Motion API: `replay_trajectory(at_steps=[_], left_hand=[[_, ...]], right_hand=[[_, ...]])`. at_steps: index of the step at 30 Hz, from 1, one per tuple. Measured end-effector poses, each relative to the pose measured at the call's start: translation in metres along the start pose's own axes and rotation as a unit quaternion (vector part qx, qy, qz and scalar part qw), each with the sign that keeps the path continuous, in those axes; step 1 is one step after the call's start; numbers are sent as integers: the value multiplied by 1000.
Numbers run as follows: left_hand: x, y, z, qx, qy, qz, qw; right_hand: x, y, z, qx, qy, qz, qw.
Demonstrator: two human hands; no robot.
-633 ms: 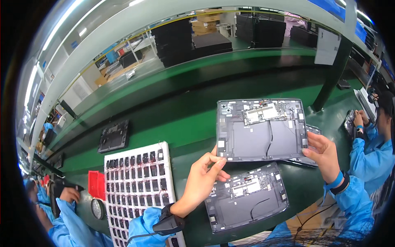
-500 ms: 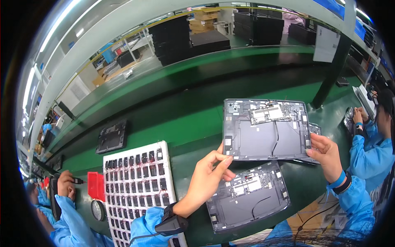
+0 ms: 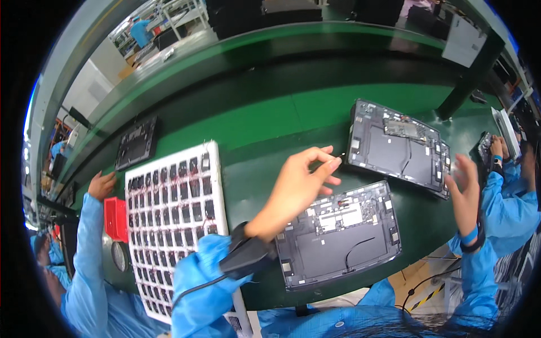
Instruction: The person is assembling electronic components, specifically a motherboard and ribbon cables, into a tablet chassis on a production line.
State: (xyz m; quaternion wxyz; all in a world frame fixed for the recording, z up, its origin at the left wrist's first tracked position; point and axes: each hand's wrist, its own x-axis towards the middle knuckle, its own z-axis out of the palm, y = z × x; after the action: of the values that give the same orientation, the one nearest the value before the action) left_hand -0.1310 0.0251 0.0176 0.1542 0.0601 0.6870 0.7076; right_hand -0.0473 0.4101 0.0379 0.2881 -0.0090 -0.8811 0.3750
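A dark laptop or tablet chassis [image 3: 389, 155] with an exposed circuit board and a black cable rests atop a stack at the right of the bench. My left hand [image 3: 301, 183] hovers just left of it, fingers loosely curled and apart, with nothing visible held. Beside its right edge is my right hand [image 3: 465, 194], open with fingers spread; whether the fingertips touch the edge I cannot tell. A second, similar chassis [image 3: 315, 253] lies in front of me, inner side up, its black cable curving across the bare panel. My left wrist partly overhangs its left corner.
A white foam tray [image 3: 221, 197] holding rows of small black parts with red wires lies left. Beside it are a red bin [image 3: 115, 219] and a round container [image 3: 119, 256]. Another dark chassis [image 3: 136, 143] sits farther back. Co-workers sit on both sides; a dark post [image 3: 470, 79] rises at right.
The upper chassis has been set down on the stack to the right and back, and both hands have let go of it. The view has tilted downward. The left co-worker's hand has moved.
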Motion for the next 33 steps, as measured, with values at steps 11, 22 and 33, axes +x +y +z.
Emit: replay_trajectory(at_steps=[11,22,33], left_hand=[[-123,22,-37,266,24,-26,963],[-124,8,-37,196,5,-44,980],[-119,4,-35,215,-15,-22,976]], right_hand=[[-42,-121,117,-39,-412,-243,877],[-29,-120,128,14,-485,-224,845],[-38,-98,130,65,-473,-275,834]])
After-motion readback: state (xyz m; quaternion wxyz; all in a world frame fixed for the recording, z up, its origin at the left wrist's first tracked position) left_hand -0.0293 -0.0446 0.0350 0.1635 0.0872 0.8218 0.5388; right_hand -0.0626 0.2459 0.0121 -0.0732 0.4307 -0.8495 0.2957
